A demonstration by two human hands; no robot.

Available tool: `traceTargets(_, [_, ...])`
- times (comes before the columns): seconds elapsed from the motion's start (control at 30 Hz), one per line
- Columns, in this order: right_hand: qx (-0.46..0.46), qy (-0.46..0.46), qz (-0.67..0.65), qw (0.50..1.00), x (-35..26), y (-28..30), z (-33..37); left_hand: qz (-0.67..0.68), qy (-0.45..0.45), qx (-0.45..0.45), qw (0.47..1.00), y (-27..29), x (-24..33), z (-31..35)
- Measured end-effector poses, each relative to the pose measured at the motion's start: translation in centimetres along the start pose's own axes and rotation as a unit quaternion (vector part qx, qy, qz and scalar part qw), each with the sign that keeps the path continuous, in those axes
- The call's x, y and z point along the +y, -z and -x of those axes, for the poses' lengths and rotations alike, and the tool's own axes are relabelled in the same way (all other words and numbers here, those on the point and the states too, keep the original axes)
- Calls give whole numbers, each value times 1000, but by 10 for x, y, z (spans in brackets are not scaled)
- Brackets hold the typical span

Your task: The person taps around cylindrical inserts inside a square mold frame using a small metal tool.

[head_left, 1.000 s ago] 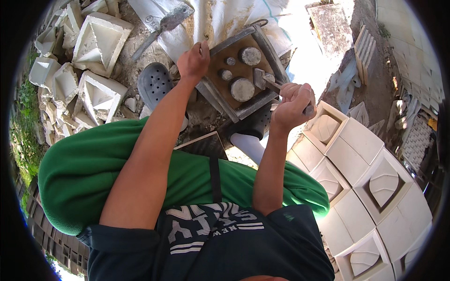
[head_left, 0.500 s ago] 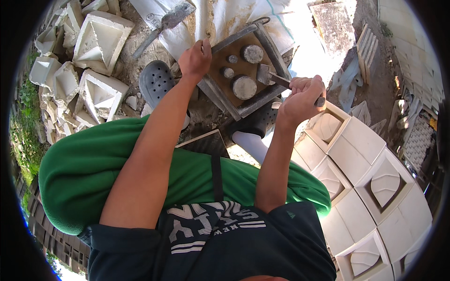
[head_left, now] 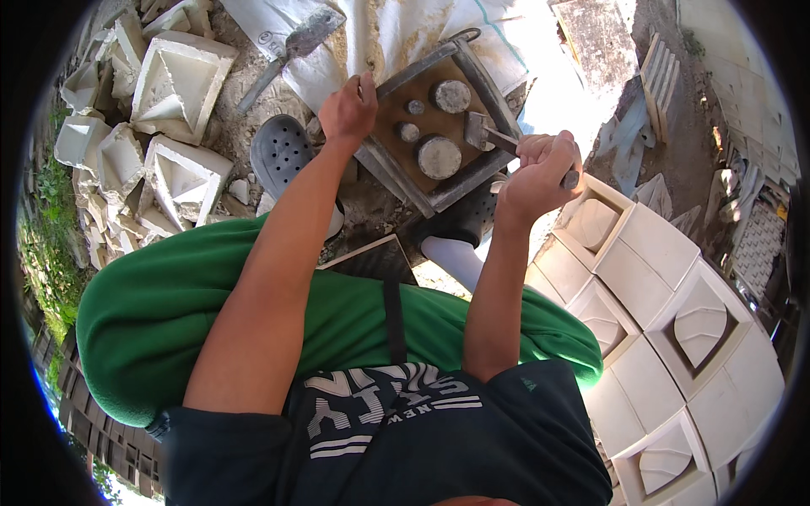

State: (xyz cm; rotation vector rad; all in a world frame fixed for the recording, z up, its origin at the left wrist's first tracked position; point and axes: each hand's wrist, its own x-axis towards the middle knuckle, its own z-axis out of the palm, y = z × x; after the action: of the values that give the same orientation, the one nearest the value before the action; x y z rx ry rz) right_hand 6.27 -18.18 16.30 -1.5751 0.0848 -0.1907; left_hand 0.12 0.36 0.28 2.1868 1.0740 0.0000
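Observation:
A square grey mould frame (head_left: 477,63) lies tilted between my feet, with a brown inner surface. Inside it stand two large round pale blocks (head_left: 440,158) and two smaller round ones (head_left: 415,107). My left hand (head_left: 346,111) is closed at the frame's left corner, its fingers curled over the edge. In my right hand (head_left: 544,173) is a flat-headed brush (head_left: 477,131), gripped by its handle. The brush head is over the right part of the mould, beside the large blocks, and partly covers a small pale spot under it.
Broken white cast blocks (head_left: 181,84) are piled at the left. A trowel (head_left: 310,35) rests near a white sack (head_left: 396,34) beyond the mould. Rows of pale patterned blocks (head_left: 650,270) stand close at my right. A wooden slatted piece (head_left: 661,84) lies farther right.
The brush head has shifted very slightly to the right over the mould. My left hand stays at the frame's corner, and the whole view has moved a little.

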Motion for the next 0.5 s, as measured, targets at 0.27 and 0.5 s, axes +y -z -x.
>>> traceTargets(0.27, [88, -24, 77, 993, 4, -16, -11, 3, 11, -11, 1000, -1, 2, -2])
traceTargets(0.5, [134, -46, 20, 990, -22, -16, -9, -5, -2, -4, 1000, -3, 1, 0])
